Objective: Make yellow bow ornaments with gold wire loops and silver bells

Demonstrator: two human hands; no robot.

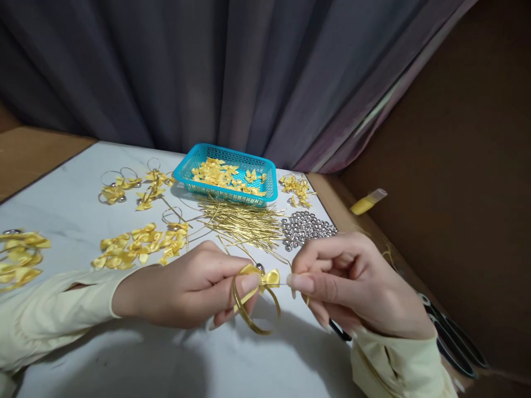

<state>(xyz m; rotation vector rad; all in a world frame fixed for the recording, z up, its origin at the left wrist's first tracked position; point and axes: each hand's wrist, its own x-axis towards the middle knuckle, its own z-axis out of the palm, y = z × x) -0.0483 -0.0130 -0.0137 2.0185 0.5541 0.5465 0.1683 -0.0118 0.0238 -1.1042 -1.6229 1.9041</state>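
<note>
My left hand point(188, 290) is closed in a pinch on a small yellow ribbon bow point(265, 276) threaded on a gold wire bent into a loop point(255, 315), with a silver bead point(260, 267) beside the bow. Opposite it, my right hand point(352, 287) pinches the free end of the same gold wire just right of the bow. Both hands hover low over the white table point(166, 354), in cream sleeves.
A blue basket point(228, 190) holds yellow bows at the back. In front lie a bundle of gold wires point(243, 221) and a pile of silver beads point(305, 228). Finished loops point(124, 185) and bows point(136, 246) lie left. Scissors point(452, 337) rest at right, a yellow tube point(367, 202) beyond.
</note>
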